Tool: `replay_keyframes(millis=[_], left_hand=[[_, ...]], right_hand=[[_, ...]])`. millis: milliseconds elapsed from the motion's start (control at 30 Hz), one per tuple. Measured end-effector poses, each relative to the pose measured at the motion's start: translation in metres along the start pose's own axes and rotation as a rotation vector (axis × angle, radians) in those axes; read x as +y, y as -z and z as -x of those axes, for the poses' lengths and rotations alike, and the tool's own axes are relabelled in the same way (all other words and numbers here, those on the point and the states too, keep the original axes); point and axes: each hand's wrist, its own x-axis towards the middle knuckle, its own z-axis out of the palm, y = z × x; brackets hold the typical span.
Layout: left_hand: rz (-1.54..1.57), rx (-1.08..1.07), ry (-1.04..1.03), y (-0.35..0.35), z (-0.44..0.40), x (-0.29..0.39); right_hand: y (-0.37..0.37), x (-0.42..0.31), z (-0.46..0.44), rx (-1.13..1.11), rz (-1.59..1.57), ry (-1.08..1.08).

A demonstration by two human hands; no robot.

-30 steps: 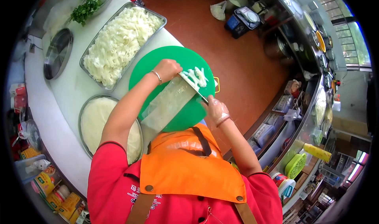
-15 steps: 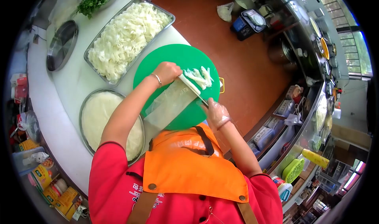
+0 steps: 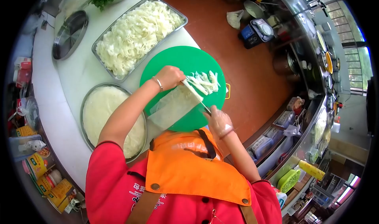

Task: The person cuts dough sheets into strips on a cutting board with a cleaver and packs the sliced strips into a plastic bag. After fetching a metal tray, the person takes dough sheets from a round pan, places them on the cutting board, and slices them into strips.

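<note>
The pale sheet (image 3: pixel 171 107), between the left hand (image 3: pixel 171 77) closed on its far edge and the right hand (image 3: pixel 221 121) wrapped round a knife (image 3: pixel 206 109), seems light, slippery and easily torn, best pinned by its thicker edge.

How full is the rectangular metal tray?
Full: white strips are heaped across the tray, hiding its bottom.

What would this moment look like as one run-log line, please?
right hand: on knife handle | left hand: by knife's far end | green board: pale sheet, cut strips | tray: heaped with pale ribbons
</note>
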Motion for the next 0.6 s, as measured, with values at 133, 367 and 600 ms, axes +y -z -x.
replay_keyframes(millis=[133, 367, 600], left_hand=[[0.024, -0.022, 0.012, 0.003, 0.003, -0.004], [-0.030, 0.022, 0.005, 0.001, 0.009, -0.011], [-0.024, 0.003, 0.017, 0.000, 0.027, 0.005]], right_hand=[[0.006, -0.011, -0.005, -0.050, 0.028, -0.035], [-0.013, -0.011, -0.015, -0.040, 0.030, -0.024], [-0.015, -0.018, 0.003, -0.095, -0.017, -0.032]])
